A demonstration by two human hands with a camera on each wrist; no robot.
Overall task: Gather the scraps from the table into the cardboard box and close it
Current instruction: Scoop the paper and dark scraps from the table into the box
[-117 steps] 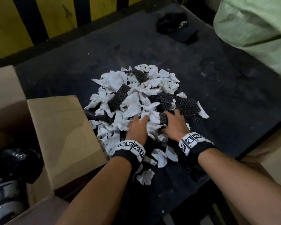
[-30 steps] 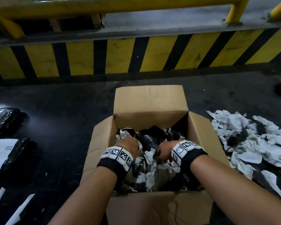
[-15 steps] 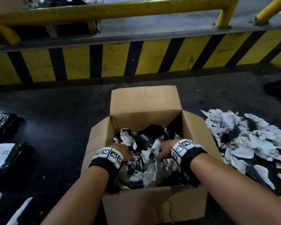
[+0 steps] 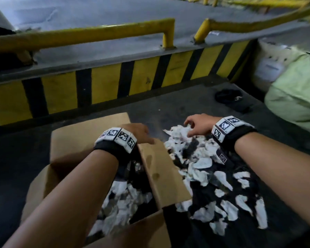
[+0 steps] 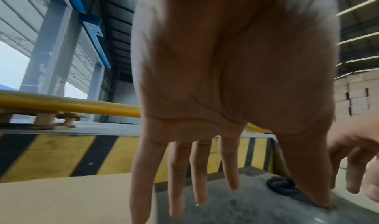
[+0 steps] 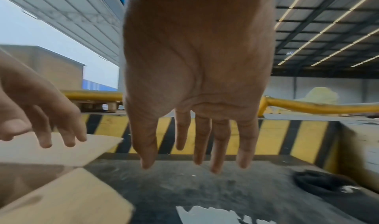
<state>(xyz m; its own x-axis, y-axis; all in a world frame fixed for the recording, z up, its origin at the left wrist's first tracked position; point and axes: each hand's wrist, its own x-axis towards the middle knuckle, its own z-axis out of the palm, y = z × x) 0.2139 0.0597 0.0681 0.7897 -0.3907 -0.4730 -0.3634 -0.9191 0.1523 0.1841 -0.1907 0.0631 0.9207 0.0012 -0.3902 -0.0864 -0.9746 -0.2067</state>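
Observation:
The open cardboard box (image 4: 89, 129) stands at the lower left with white and black scraps (image 4: 122, 197) inside. A loose scrap pile (image 4: 204, 163) lies on the dark table just right of the box's side flap (image 4: 161, 169). My left hand (image 4: 141, 134) hovers over the box's far right corner, fingers straight and empty, as the left wrist view shows (image 5: 197, 187). My right hand (image 4: 193, 126) hangs above the far end of the pile, fingers spread and holding nothing (image 6: 197, 159). The pile's edge (image 6: 205, 214) shows below it.
A yellow-and-black striped kerb (image 4: 115, 86) with a yellow rail (image 4: 79, 34) bounds the table's far side. A pale green sack (image 4: 297, 97) sits at the right. A black bundle (image 4: 229, 97) lies on the table (image 4: 168, 104) beyond the pile.
Both hands were down in the box among the scraps. They have lifted out empty and moved right, the right one to above the pile. The view has swung right.

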